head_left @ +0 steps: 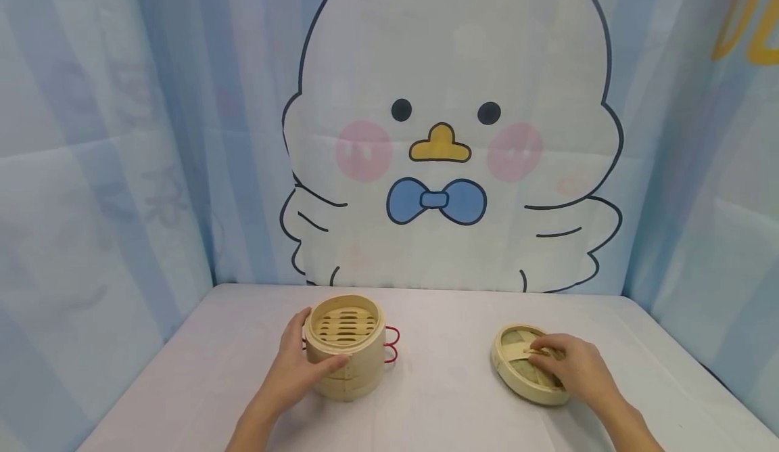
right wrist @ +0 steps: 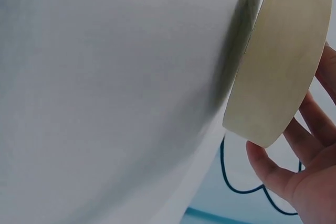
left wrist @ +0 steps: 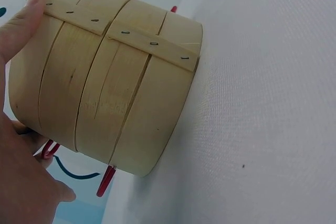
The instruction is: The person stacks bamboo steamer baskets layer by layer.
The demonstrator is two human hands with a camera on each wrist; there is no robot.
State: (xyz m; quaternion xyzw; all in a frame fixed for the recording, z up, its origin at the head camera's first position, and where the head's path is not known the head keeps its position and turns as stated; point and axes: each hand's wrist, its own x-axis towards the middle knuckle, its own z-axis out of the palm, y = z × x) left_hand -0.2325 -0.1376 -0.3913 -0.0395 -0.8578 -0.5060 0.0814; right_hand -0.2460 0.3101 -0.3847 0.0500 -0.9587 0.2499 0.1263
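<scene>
Left of centre in the head view, a two-tier bamboo steamer (head_left: 359, 379) stands on the table with its slatted top tier uncovered. My left hand (head_left: 295, 369) grips it from the left, thumb on the near wall and fingers round the far side. Red loops (head_left: 392, 345) stick out from both sides of the steamer. To the right, my right hand (head_left: 575, 365) pinches the small handle on top of the bamboo lid (head_left: 528, 390). Seen from the right wrist, the lid's wall (right wrist: 286, 51) is tilted over a shadow; whether its lower edge touches the table cannot be told.
A white cloth covers the table (head_left: 438, 364), and bare cloth lies between the steamer and the lid. Behind rises a curtain (head_left: 243, 134) with a cartoon bird print; similar curtains hang at both sides.
</scene>
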